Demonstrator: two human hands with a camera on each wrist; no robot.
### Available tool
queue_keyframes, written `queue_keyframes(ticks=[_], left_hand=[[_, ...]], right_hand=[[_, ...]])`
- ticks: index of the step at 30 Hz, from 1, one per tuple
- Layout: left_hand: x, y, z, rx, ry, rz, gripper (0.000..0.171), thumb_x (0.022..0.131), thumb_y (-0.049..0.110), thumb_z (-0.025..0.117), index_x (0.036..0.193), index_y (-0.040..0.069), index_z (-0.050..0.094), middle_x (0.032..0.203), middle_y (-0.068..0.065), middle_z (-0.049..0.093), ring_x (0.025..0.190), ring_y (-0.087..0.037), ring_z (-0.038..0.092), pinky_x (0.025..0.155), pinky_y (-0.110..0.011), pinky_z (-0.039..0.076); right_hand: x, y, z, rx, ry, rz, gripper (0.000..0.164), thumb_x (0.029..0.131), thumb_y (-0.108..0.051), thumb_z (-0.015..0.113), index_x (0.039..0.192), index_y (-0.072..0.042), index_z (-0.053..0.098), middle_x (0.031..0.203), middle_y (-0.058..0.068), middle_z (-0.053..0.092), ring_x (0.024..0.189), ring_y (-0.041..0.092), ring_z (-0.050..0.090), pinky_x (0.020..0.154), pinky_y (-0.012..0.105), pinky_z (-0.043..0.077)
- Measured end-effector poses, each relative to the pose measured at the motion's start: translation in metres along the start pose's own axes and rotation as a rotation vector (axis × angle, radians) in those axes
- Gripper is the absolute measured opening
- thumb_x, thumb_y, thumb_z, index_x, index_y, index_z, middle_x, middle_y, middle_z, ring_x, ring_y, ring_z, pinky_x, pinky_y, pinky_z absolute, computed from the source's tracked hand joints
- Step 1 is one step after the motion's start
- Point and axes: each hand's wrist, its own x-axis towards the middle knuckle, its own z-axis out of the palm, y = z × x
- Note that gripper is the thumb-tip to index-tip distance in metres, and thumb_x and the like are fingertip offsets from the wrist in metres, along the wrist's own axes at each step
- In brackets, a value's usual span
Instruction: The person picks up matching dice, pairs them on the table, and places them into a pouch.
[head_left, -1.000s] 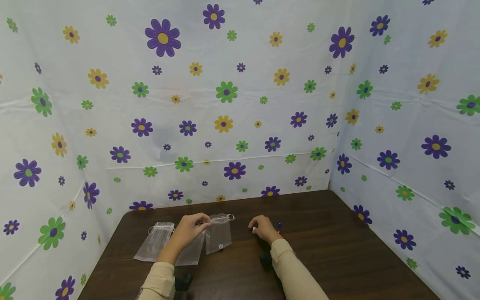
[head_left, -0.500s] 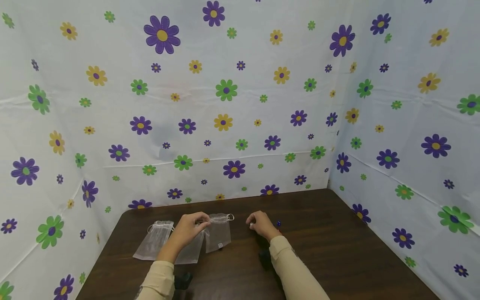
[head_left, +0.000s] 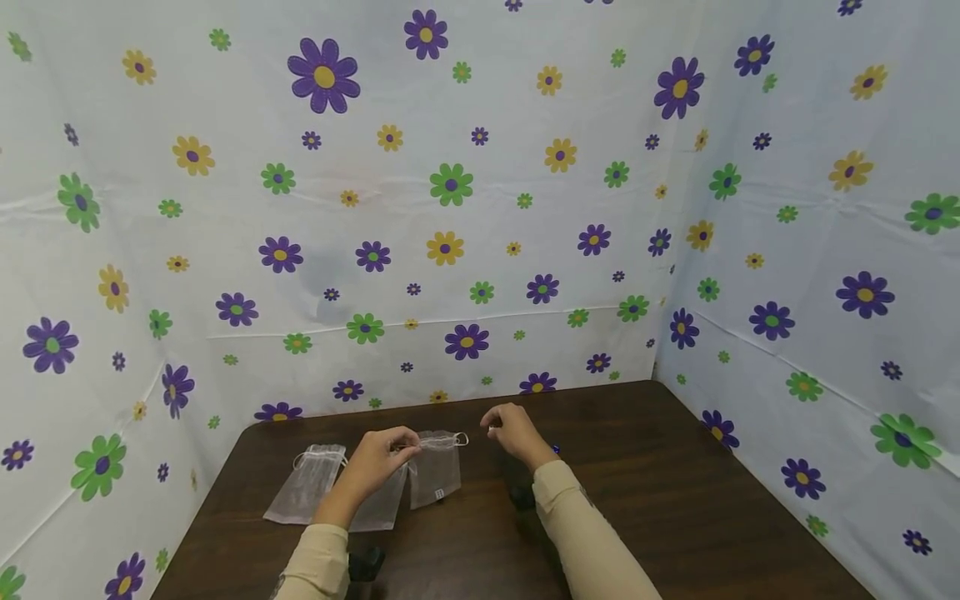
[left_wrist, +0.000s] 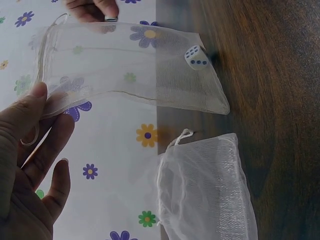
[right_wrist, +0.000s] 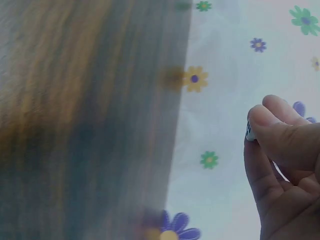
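Note:
My left hand [head_left: 378,461] pinches a sheer white drawstring bag [head_left: 437,471] by its top edge, between thumb and fingers. Inside the bag's bottom end lies a white die [left_wrist: 196,57] with dark pips, seen through the mesh in the left wrist view. To the right of the bag is my right hand [head_left: 519,435], raised over the table. Between its thumb and fingertips it pinches another white die [right_wrist: 249,131], mostly covered by the fingers. In the left wrist view the right fingertips appear just beyond the bag's far edge.
Two more sheer bags lie on the dark wooden table [head_left: 675,500]: one drawstring bag [head_left: 307,492] at the left, another bag [head_left: 378,504] partly behind my left hand. A small blue object [head_left: 556,449] shows beside my right wrist. A flowered cloth [head_left: 465,292] hangs behind the table.
My right hand has moved left and a little farther up, closer to the bag, carrying the die. A small red object beside its wrist has gone out of sight. The left hand stays put.

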Motion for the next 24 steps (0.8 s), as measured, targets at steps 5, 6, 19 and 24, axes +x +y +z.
queue_keyframes(ticks=[5,6,19,24], left_hand=[[-0.001,-0.001,0.001,0.004,0.006,-0.007,0.012,0.089,0.01,0.077,0.093,0.02,0.072,0.085,0.014,0.071,0.079,-0.005,0.066,0.079,-0.041,0.057],[-0.001,-0.001,0.001,0.003,0.007,-0.006,0.013,0.089,0.01,0.077,0.092,0.02,0.072,0.085,0.013,0.071,0.079,-0.005,0.066,0.079,-0.04,0.057],[-0.003,-0.003,0.006,-0.034,-0.009,0.028,0.011,0.09,0.008,0.076,0.093,0.018,0.072,0.085,0.01,0.072,0.076,-0.004,0.064,0.073,-0.035,0.057],[-0.002,-0.003,0.009,-0.036,-0.026,0.019,0.01,0.091,0.009,0.076,0.093,0.017,0.072,0.086,0.009,0.073,0.076,-0.003,0.064,0.074,-0.034,0.056]], right_hand=[[0.003,-0.014,-0.006,0.002,0.015,-0.038,0.013,0.087,0.007,0.074,0.097,0.0,0.075,0.104,0.012,0.072,0.103,0.032,0.066,0.09,0.047,0.052],[0.003,-0.016,-0.007,0.0,0.018,-0.038,0.013,0.087,0.007,0.074,0.097,-0.001,0.075,0.104,0.012,0.072,0.104,0.032,0.066,0.091,0.047,0.052],[0.005,-0.03,-0.012,0.016,-0.01,-0.004,0.013,0.091,0.005,0.071,0.1,-0.003,0.075,0.11,0.013,0.072,0.112,0.034,0.064,0.094,0.047,0.051],[0.004,-0.036,-0.016,0.018,-0.014,-0.029,0.013,0.091,0.004,0.071,0.1,-0.004,0.075,0.107,0.012,0.072,0.106,0.031,0.066,0.089,0.045,0.053]])
